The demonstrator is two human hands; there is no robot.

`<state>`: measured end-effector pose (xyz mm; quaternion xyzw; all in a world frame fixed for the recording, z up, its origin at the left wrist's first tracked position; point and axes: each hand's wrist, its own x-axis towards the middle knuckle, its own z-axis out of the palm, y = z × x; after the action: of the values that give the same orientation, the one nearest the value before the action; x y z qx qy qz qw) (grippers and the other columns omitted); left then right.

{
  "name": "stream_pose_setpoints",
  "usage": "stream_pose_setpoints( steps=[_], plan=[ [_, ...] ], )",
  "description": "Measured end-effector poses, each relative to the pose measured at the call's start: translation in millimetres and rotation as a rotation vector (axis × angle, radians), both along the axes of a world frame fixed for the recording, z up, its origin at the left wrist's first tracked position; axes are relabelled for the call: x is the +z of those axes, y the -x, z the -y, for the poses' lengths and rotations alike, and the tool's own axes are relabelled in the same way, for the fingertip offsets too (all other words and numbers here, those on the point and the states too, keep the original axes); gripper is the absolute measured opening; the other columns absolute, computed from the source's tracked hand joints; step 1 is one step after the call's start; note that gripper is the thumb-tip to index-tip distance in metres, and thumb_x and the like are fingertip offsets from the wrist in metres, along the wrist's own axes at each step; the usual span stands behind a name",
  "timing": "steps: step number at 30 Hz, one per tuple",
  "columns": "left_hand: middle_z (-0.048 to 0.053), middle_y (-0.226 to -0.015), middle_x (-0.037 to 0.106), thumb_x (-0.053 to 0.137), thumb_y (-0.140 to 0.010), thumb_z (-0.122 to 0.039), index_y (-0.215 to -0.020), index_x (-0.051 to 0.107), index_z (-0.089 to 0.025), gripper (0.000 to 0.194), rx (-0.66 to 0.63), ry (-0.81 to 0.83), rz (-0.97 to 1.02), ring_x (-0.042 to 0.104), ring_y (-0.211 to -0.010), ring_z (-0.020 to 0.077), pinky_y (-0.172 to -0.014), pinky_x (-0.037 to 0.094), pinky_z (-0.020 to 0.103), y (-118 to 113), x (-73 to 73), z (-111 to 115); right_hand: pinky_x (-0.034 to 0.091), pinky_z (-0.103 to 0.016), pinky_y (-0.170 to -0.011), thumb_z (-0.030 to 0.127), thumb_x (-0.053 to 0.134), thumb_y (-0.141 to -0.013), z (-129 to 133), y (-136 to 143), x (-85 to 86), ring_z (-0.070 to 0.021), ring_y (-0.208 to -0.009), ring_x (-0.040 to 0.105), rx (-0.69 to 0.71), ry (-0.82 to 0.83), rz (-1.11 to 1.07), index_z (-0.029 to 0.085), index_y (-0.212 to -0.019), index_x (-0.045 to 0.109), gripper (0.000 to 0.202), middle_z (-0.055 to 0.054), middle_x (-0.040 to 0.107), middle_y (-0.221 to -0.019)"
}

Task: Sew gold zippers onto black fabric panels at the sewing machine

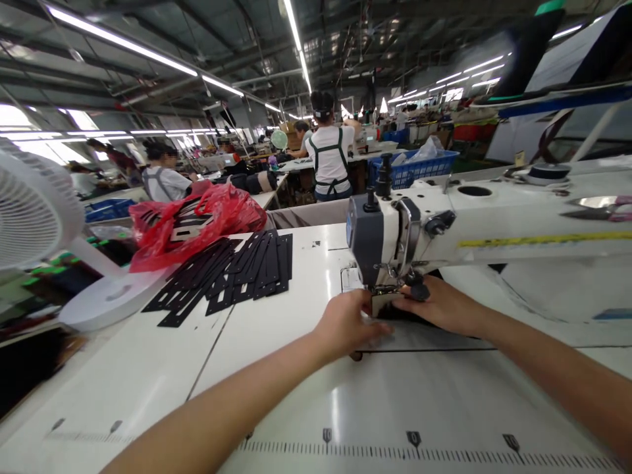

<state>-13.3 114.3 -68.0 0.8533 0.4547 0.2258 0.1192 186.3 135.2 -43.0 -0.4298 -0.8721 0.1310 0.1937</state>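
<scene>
A black piece of material (419,317) lies at the needle area of a white and dark grey sewing machine (368,240), with a small pale part beside it. At its left end, my left hand (348,322) has its thumb and fingers closed around the edge; the lower fingers are smeared by motion. From the right, my right hand (444,306) grips the same piece, its thumb pointing in toward the presser foot. The machine head and the hand itself hide some of its fingers. Much of the piece is covered by both hands.
Flat black slotted strips (247,270) lie fanned out on the white table (276,388), beside a red plastic bag (197,220). A white fan (99,289) stands at left. Snips (600,207) rest on the machine arm. Behind are a blue basket (424,168) and several people.
</scene>
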Motion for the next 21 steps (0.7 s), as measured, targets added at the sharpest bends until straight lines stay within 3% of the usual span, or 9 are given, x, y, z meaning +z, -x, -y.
stream_pose_setpoints(
  steps=[3,6,7,9,11,14,21],
  plan=[
    [0.003,-0.068,0.066,0.065,-0.080,-0.033,-0.072,0.061,-0.014,0.021,0.017,-0.066,-0.027,0.063,-0.062,0.0193,-0.056,0.050,0.028,-5.1,-3.8,-3.2,0.053,-0.025,-0.060,0.016,0.056,-0.081,4.4,0.5,3.5,-0.0163,-0.066,0.066,0.016,-0.008,0.009,0.021,-0.074,0.069,0.015,0.002,0.070,-0.072],
    [0.004,-0.075,0.067,0.061,-0.081,-0.021,-0.076,0.063,-0.015,0.009,-0.076,-0.165,-0.064,0.064,-0.068,0.0198,-0.063,0.052,0.030,-5.6,-10.0,10.6,0.055,-0.029,-0.070,0.011,0.052,-0.083,32.3,4.0,-14.9,-0.0174,-0.078,0.068,0.042,-0.096,0.008,0.021,-0.090,0.069,0.022,0.000,0.072,-0.087],
    [0.004,-0.078,0.067,0.059,-0.082,-0.016,-0.078,0.064,-0.015,0.007,-0.117,-0.191,-0.079,0.064,-0.071,0.0196,-0.066,0.053,0.031,-5.6,-12.2,16.8,0.054,-0.032,-0.076,0.010,0.050,-0.083,42.4,5.2,-24.5,-0.0192,-0.085,0.067,0.054,-0.162,0.011,0.019,-0.097,0.068,0.025,-0.003,0.071,-0.096],
    [0.006,-0.081,0.067,0.051,-0.084,-0.010,-0.082,0.064,-0.013,0.014,-0.190,-0.259,-0.109,0.065,-0.074,0.0195,-0.071,0.054,0.033,-6.1,-16.0,27.6,0.055,-0.035,-0.078,0.005,0.042,-0.083,58.5,6.9,-43.6,-0.0224,-0.093,0.065,0.079,-0.512,0.060,0.010,-0.102,0.067,0.031,-0.012,0.067,-0.105],
    [0.008,-0.080,0.066,0.042,-0.086,-0.007,-0.085,0.062,-0.011,0.020,-0.226,-0.354,-0.117,0.064,-0.075,0.0195,-0.074,0.055,0.035,-7.0,-18.4,33.4,0.056,-0.035,-0.079,0.002,0.038,-0.081,66.6,7.6,-56.9,-0.0224,-0.096,0.064,0.065,-0.679,0.123,0.006,-0.102,0.066,0.035,-0.015,0.065,-0.108],
    [0.008,-0.076,0.064,0.036,-0.089,-0.008,-0.087,0.060,-0.011,0.025,-0.244,-0.468,-0.093,0.064,-0.074,0.0187,-0.073,0.057,0.034,-7.9,-20.1,32.2,0.056,-0.033,-0.080,0.000,0.036,-0.081,66.1,7.6,-62.8,-0.0206,-0.097,0.064,0.046,-0.705,0.155,0.008,-0.103,0.066,0.038,-0.013,0.066,-0.109],
    [0.006,-0.072,0.063,0.036,-0.092,-0.010,-0.083,0.059,-0.011,0.025,-0.244,-0.559,-0.035,0.063,-0.066,0.0180,-0.065,0.057,0.032,-8.0,-25.7,17.0,0.055,-0.028,-0.082,-0.002,0.036,-0.080,49.8,9.5,-68.5,-0.0179,-0.097,0.064,0.030,-0.738,0.102,0.010,-0.100,0.068,0.039,-0.010,0.067,-0.107]
  ],
)
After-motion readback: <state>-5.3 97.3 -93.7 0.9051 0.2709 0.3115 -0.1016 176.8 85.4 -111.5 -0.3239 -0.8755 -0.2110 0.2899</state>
